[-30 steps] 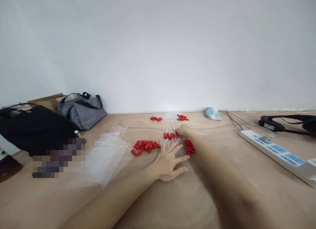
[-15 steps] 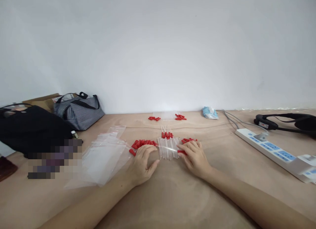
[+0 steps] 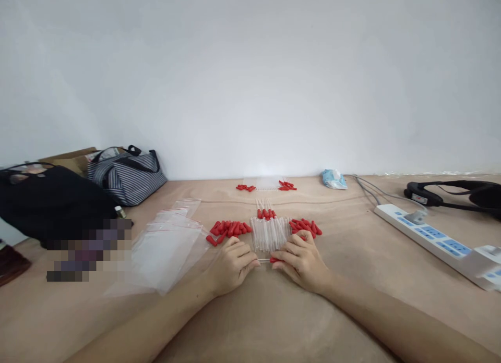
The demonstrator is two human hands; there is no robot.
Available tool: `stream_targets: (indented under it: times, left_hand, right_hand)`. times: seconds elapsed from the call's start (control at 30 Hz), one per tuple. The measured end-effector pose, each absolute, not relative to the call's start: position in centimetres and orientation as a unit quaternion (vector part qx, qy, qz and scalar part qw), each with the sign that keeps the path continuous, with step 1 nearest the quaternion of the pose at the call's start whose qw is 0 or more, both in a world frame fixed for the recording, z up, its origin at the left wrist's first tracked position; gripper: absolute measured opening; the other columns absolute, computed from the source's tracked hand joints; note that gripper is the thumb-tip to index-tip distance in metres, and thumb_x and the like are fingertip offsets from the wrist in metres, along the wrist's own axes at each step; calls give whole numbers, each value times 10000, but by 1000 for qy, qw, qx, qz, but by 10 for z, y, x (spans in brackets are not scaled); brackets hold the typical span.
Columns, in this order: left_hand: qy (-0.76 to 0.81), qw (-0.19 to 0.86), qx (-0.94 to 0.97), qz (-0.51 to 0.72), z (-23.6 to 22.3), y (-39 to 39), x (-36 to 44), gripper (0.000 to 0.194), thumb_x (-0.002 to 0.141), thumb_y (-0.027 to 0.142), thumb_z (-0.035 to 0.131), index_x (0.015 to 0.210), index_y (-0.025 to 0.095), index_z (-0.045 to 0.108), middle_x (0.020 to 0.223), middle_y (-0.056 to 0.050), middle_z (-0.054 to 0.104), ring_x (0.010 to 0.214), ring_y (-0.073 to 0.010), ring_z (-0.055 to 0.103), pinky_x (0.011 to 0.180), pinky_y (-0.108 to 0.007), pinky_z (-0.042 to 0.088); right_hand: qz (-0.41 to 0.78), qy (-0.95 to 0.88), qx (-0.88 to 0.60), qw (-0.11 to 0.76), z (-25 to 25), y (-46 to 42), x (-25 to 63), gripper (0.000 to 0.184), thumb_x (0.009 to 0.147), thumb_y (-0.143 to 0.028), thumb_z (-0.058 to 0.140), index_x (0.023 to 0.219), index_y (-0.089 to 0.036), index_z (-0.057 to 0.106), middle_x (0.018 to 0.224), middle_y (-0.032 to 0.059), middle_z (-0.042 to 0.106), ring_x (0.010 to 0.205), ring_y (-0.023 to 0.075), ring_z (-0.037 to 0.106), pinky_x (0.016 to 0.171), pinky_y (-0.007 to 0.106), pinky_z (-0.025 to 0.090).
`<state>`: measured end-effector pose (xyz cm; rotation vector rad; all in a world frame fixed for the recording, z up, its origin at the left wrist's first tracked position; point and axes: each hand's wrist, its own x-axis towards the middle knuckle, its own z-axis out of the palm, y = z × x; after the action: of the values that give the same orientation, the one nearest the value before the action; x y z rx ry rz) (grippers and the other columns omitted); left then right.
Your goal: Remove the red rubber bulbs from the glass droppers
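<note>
Between my hands, near the table's middle, is a thin clear dropper tube (image 3: 265, 261) with a red rubber bulb (image 3: 274, 259) at its right end. My left hand (image 3: 233, 264) is closed on the tube's left end, and my right hand (image 3: 301, 261) pinches the bulb. Just beyond lies a row of clear tubes (image 3: 270, 235) side by side. Loose red bulbs are piled at its left (image 3: 230, 229) and right (image 3: 313, 227). Behind the row, several droppers with red bulbs (image 3: 266, 214) lie with their tips pointing away.
Flat clear zip bags (image 3: 166, 253) lie on the left, before a black bag (image 3: 58, 201) and a striped bag (image 3: 135, 178). More tubes (image 3: 266, 184) and bulbs lie by the wall. A power strip (image 3: 434, 240), a blue tissue pack (image 3: 334, 179) and a black headset strap (image 3: 426, 195) are right.
My right hand has come back from the finished droppers, bringing a tube and red bulb close to me. My left hand has left the tube row and closed on the tube's other end.
</note>
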<state>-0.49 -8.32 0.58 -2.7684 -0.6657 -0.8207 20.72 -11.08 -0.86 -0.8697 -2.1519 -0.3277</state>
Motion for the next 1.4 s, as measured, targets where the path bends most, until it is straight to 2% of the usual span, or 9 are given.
stream_targets:
  times: [0.17, 0.57, 0.77, 1.13, 1.2, 1.27, 1.33, 1.4]
  left_hand:
    - [-228, 71, -931, -276, 4, -85, -8, 305, 873, 210, 385, 618, 149, 538, 585, 1, 500, 562, -111, 420, 607, -267, 301]
    - [-218, 64, -934, -277, 10, -89, -8, 334, 883, 220, 358, 600, 149, 519, 564, 4, 472, 550, -111, 403, 578, -257, 293]
    - [-218, 62, -935, -271, 15, -90, -9, 345, 882, 224, 359, 583, 147, 512, 560, 4, 471, 543, -108, 403, 566, -250, 311]
    - [-250, 23, -907, -339, 1, -85, -12, 292, 896, 231, 340, 690, 157, 533, 621, 7, 475, 547, -86, 453, 527, -188, 366]
    - [-289, 28, -885, -363, 1, -83, -15, 260, 891, 214, 342, 739, 158, 545, 659, 0, 471, 582, -92, 474, 560, -188, 396]
    - [-324, 38, -870, -370, 0, -81, -15, 224, 882, 176, 336, 880, 157, 559, 745, -22, 481, 662, -104, 504, 626, -200, 429]
    - [-335, 53, -866, -368, -1, -79, -13, 283, 866, 124, 317, 1067, 151, 515, 845, -50, 483, 740, -117, 520, 686, -219, 447]
    - [-335, 67, -861, -376, -3, -76, -8, 372, 847, 79, 298, 1185, 140, 441, 898, -68, 474, 774, -122, 524, 715, -233, 456]
  right_hand:
    - [-139, -846, -332, 393, -6, -112, 206, 221, 835, -349, 485, 760, -201, 631, 560, -17, 566, 632, 120, 418, 736, 327, 240]
    - [-149, -867, -314, 358, -5, -115, 208, 319, 862, -322, 417, 611, -161, 530, 551, -13, 510, 629, 119, 385, 771, 349, 225]
    - [-140, -873, -296, 362, -6, -114, 210, 286, 860, -275, 411, 622, -165, 525, 551, -18, 480, 641, 118, 389, 794, 362, 221]
    - [-148, -855, -317, 382, -7, -115, 213, 207, 827, -202, 404, 643, -160, 490, 572, -7, 462, 609, 121, 394, 713, 340, 285]
    - [-144, -831, -349, 408, -8, -111, 220, 190, 823, -192, 411, 652, -163, 489, 589, -1, 476, 615, 124, 415, 702, 340, 297]
    - [-134, -798, -388, 442, -9, -103, 229, 143, 831, -198, 421, 736, -171, 524, 673, 17, 528, 665, 135, 466, 703, 338, 314]
    - [-107, -762, -420, 482, -10, -91, 239, 139, 843, -223, 416, 855, -190, 551, 790, 42, 554, 750, 150, 507, 704, 325, 349]
    - [-69, -716, -455, 525, -11, -78, 250, 180, 844, -263, 403, 890, -201, 565, 827, 57, 538, 784, 158, 519, 694, 306, 394]
